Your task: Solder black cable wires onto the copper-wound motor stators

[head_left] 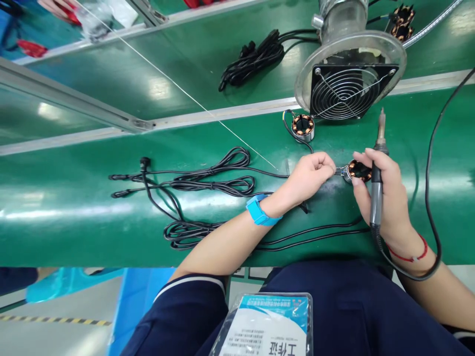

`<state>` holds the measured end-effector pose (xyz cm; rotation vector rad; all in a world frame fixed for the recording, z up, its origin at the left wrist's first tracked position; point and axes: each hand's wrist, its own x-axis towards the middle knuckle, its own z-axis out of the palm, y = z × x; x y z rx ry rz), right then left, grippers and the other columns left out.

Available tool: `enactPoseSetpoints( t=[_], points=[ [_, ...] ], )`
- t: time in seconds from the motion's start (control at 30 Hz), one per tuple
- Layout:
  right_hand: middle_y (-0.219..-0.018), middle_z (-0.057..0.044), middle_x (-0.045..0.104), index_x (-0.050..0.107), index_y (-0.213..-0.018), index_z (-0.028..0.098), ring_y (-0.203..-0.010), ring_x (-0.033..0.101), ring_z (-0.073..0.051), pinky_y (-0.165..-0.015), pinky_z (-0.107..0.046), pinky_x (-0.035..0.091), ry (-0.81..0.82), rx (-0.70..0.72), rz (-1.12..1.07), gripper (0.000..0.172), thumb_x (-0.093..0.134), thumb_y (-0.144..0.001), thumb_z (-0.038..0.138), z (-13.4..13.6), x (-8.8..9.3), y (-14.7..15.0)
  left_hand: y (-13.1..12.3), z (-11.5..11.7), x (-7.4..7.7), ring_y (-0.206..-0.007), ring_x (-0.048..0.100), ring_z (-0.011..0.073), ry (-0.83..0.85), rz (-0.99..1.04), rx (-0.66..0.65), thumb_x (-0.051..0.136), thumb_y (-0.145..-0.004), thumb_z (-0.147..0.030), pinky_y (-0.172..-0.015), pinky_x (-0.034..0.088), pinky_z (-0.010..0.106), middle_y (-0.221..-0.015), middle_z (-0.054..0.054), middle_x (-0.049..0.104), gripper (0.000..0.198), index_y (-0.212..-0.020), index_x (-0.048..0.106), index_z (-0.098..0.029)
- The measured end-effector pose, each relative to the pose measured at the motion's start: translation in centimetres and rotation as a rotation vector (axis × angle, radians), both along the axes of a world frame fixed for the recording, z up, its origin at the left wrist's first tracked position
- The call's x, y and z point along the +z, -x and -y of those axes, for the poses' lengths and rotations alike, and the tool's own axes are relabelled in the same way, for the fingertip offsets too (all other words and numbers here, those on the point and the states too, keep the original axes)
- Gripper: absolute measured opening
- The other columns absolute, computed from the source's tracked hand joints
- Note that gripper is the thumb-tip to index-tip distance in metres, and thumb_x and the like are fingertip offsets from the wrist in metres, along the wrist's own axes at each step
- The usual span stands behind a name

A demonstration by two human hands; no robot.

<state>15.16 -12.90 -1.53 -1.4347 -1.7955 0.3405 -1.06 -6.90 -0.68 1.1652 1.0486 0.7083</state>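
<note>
nearest the camera is your badge (272, 324) in its clear sleeve, lying on your dark blue clothes, on the near side of your fingers. starting from the left, well apart from your fingers and beyond the metal rail (222, 114), another person's hand (61, 9) shows at the edge of view, close to something red. on the green table (74, 212), left of your left fingers, two looped black cables (215, 178) lie side by side, and a thicker bundle (189, 235) sits nearer you, partly behind your forearm. a thin white line (178, 89) slants down toward your left wrist, which wears a blue band (261, 210). far past your left fingers, beyond the rail, rests a coiled black cord (252, 59).

your left hand (309, 173) has thumb and forefinger pinched together at the short wires (339, 171) of a coil ring (348, 175); that ring is just right of those fingers, between your two hands. a second coil ring (308, 136) stands beyond your left fingers, near a round clear hood (301, 91) with a black fan (341, 101) under it.

your right hand (388, 193) wraps a soldering iron (376, 193), tip pointing away from you, while its thumb and forefinger reach the held ring's edge. right of those fingers, the iron's black cord (428, 188) curves around your wrist, near a red bracelet (411, 258).
</note>
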Motion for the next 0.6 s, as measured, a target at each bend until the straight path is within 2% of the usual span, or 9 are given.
enactPoseSetpoints(
  t=[0.23, 0.33, 0.43, 0.6],
  points=[
    [-0.109, -0.004, 0.070, 0.043, -0.132, 0.029, -0.104, 0.062, -0.023, -0.092, -0.046, 0.047, -0.044, 0.034, 0.047, 0.047, 0.056, -0.088, 0.020, -0.06, -0.46, 0.09, 0.14, 0.06, -0.26, -0.052, 0.034, 0.0049, -0.021, 0.007, -0.005, 0.051, -0.070, -0.012, -0.053, 0.027, 0.022, -0.055, -0.007, 0.043, 0.008, -0.063, 0.051, -0.015],
    [-0.106, -0.004, 0.070, 0.041, -0.133, 0.029, -0.101, 0.062, -0.024, -0.090, -0.047, 0.047, -0.035, -0.014, 0.008, 0.049, 0.057, -0.088, 0.021, 0.01, -0.74, 0.22, 0.20, 0.09, -0.26, -0.052, 0.034, 0.0050, -0.024, 0.015, -0.016, 0.052, -0.071, -0.014, -0.053, 0.027, 0.022, -0.056, -0.007, 0.043, 0.007, -0.064, 0.051, -0.015],
    [-0.093, -0.001, 0.069, 0.041, -0.133, 0.028, -0.091, 0.062, -0.023, -0.085, -0.046, 0.046, -0.083, -0.051, 0.018, 0.051, 0.060, -0.086, 0.023, 0.03, -1.06, 0.46, 0.17, 0.18, -0.20, -0.052, 0.034, 0.0050, -0.037, 0.029, -0.029, 0.052, -0.071, -0.015, -0.053, 0.027, 0.022, -0.056, -0.007, 0.042, 0.007, -0.065, 0.051, -0.016],
    [-0.084, 0.001, 0.068, 0.043, -0.131, 0.028, -0.086, 0.062, -0.021, -0.085, -0.043, 0.046, -0.143, -0.011, 0.021, 0.049, 0.060, -0.086, 0.020, -0.08, -0.92, 1.00, 0.07, 0.55, -0.54, -0.053, 0.037, 0.0059, -0.112, 0.006, -0.048, 0.051, -0.076, -0.017, -0.054, 0.030, 0.023, -0.058, -0.006, 0.043, 0.008, -0.069, 0.050, -0.016]
  ],
)
